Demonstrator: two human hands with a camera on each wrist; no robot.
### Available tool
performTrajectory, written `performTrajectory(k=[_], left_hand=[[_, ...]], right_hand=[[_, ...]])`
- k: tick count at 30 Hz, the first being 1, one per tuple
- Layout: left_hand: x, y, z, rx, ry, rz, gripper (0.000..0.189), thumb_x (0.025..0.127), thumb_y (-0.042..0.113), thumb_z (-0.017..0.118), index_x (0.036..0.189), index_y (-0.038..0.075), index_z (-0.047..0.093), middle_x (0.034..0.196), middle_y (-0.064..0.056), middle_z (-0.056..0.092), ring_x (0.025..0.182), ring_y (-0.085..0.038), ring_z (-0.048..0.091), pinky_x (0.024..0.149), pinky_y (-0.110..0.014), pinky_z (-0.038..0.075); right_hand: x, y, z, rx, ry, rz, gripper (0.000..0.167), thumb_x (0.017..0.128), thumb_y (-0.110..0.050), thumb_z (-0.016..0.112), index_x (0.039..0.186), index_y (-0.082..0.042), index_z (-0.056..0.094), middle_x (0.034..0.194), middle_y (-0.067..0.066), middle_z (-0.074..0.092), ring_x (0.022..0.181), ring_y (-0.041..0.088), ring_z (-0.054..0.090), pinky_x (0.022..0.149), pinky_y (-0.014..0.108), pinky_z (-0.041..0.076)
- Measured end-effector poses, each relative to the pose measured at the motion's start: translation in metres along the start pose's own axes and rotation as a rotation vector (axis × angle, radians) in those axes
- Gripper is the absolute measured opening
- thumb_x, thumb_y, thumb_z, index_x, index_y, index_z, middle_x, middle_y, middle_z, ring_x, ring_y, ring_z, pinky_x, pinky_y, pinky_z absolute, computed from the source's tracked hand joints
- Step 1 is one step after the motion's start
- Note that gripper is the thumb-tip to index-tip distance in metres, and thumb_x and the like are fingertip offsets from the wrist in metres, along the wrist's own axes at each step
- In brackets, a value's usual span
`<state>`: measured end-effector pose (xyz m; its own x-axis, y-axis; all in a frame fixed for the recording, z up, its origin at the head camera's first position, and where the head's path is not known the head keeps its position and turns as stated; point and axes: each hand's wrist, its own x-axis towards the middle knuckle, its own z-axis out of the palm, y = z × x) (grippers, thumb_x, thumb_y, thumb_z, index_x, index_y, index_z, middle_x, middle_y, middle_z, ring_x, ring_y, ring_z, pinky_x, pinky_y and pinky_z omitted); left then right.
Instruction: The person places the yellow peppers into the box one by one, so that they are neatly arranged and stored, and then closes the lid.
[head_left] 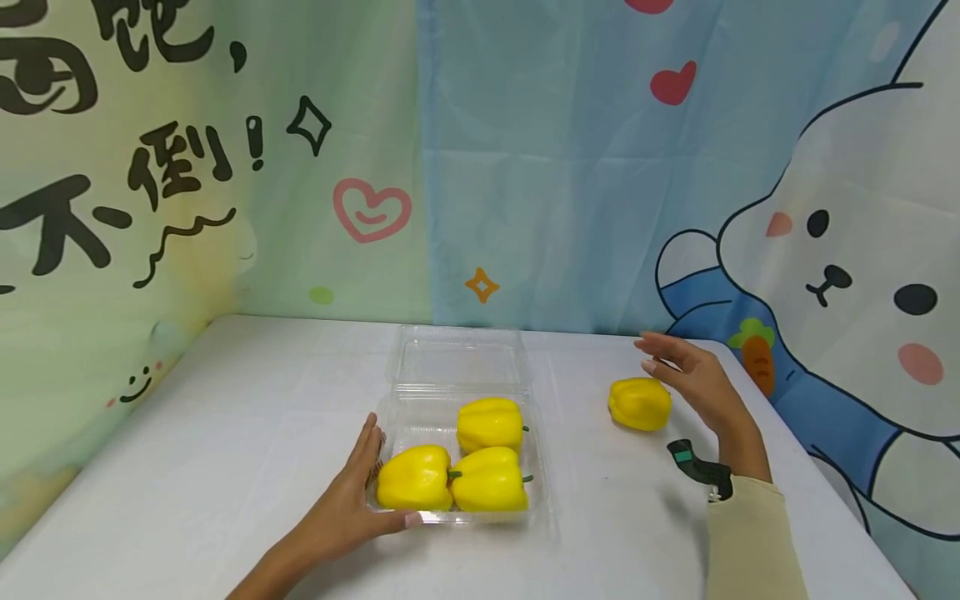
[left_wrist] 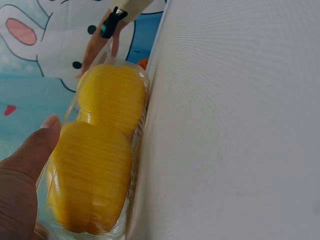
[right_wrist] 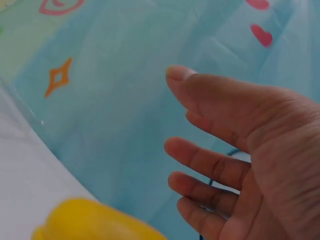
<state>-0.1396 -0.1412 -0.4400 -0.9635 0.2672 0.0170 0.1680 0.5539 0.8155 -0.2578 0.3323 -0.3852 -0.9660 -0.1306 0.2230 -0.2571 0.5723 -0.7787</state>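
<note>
A clear plastic clamshell container lies with its lid folded back, holding yellow bell peppers: one at the back right, one at the front left and one at the front right. My left hand grips its near left corner, fingers along the left side and thumb at the front edge. Another yellow bell pepper rests on the table to the right. Just behind and right of that pepper hovers my right hand, its fingers loosely extended and apart from it; the right wrist view shows nothing in the hand.
The white-covered table runs back to a printed curtain with a cartoon rabbit at the right. A black strap-like mount with a green patch sits at the right wrist, by the beige sleeve.
</note>
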Motion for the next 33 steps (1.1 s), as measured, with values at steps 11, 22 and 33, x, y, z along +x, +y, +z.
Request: performTrajectory(k=[11, 22, 33], left_hand=[[0.000, 0.001, 0.000, -0.008, -0.003, -0.002, 0.126, 0.070, 0.047, 0.085, 0.155, 0.001, 0.004, 0.162, -0.004, -0.009, 0.145, -0.024, 0.012, 0.112, -0.049, 0.018], [0.000, 0.001, 0.001, -0.010, -0.003, -0.002, 0.125, 0.070, 0.045, 0.085, 0.155, 0.000, 0.006, 0.162, -0.004, -0.009, 0.145, -0.024, 0.012, 0.112, -0.048, 0.018], [0.000, -0.001, 0.000, 0.002, -0.001, 0.005, 0.126, 0.070, 0.047, 0.085, 0.155, 0.001, 0.004, 0.162, -0.004, -0.009, 0.145, -0.023, 0.012, 0.112, -0.048, 0.017]], right_hand=[[-0.005, 0.029, -0.003, 0.007, -0.018, 0.113, 0.064, 0.096, -0.043, 0.060, 0.149, -0.015, 0.041, 0.148, 0.019, 0.040, 0.137, 0.045, 0.026, 0.100, 0.073, 0.025], [-0.006, 0.039, -0.006, 0.000, -0.271, 0.186, 0.089, 0.091, -0.034, 0.069, 0.158, -0.015, 0.013, 0.159, 0.024, 0.010, 0.140, 0.051, 0.011, 0.099, 0.076, 0.017], [-0.005, 0.047, -0.002, 0.042, -0.271, 0.238, 0.081, 0.088, -0.038, 0.071, 0.151, -0.004, 0.033, 0.151, 0.027, 0.028, 0.128, 0.044, 0.035, 0.106, 0.061, 0.028]])
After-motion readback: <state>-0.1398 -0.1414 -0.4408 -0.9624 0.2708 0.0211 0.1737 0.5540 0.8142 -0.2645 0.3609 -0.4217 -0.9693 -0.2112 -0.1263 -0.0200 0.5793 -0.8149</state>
